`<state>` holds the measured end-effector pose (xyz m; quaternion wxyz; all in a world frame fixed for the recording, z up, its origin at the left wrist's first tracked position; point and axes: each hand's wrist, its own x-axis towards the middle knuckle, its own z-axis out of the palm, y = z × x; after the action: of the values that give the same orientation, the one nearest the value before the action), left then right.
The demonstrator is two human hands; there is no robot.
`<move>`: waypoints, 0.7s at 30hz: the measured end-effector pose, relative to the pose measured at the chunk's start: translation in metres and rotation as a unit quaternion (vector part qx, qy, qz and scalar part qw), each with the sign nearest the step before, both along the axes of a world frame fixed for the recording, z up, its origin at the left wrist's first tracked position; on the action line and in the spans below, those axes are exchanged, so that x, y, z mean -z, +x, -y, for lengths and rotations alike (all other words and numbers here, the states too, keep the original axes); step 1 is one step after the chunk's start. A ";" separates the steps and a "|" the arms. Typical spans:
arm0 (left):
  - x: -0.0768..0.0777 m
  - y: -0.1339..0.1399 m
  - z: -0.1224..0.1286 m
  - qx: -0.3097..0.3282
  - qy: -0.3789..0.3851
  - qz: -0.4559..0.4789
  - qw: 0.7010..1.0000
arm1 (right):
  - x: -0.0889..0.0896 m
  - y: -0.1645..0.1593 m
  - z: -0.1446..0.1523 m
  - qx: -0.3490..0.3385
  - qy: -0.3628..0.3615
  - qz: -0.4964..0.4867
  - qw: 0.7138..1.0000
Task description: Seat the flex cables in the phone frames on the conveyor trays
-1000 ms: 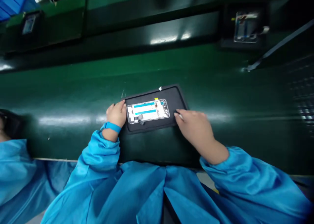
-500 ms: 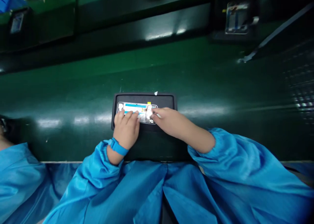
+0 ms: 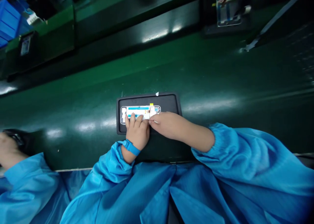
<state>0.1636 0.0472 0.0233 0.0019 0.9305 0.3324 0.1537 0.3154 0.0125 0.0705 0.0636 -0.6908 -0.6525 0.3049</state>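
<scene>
A phone frame with blue strips lies in a black carrier tray on the green belt. My left hand, with a blue wrist strap, rests its fingers flat on the frame's near edge. My right hand reaches in from the right, its fingertips pinched on a small pale part at the frame's right end. Both hands cover the frame's lower half.
Another carrier tray with a phone frame sits at the far right of the belt, and one more at the far left. A co-worker's hand and blue sleeve are at the left edge. Blue crates stand at the top left.
The tray has been turned square to me. My left hand moved from the tray's left edge onto the frame, and my right hand came in from the tray's right side to the frame's right end.
</scene>
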 end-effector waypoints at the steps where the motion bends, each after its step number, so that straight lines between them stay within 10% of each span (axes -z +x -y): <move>1: 0.000 -0.002 0.001 0.014 -0.001 0.009 1.000 | -0.001 0.000 0.002 0.024 -0.019 -0.039 0.999; 4: 0.001 -0.007 0.002 0.048 -0.006 0.039 0.998 | -0.001 -0.003 0.010 0.166 -0.100 -0.212 0.958; 11: -0.006 -0.002 0.001 0.081 0.027 0.073 0.994 | 0.010 -0.005 0.017 0.408 -0.202 -0.460 0.762; 15: -0.008 0.008 0.003 0.074 0.037 0.055 0.995 | 0.010 0.006 0.024 0.463 -0.157 -0.441 0.752; 21: -0.006 0.014 0.005 0.077 -0.004 -0.005 0.997 | 0.020 0.015 0.038 0.528 0.092 -0.371 0.758</move>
<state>0.1777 0.0424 0.0290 0.0153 0.9540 0.2608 0.1473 0.3299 -0.0260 0.0506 0.5152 -0.7491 -0.1346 0.3940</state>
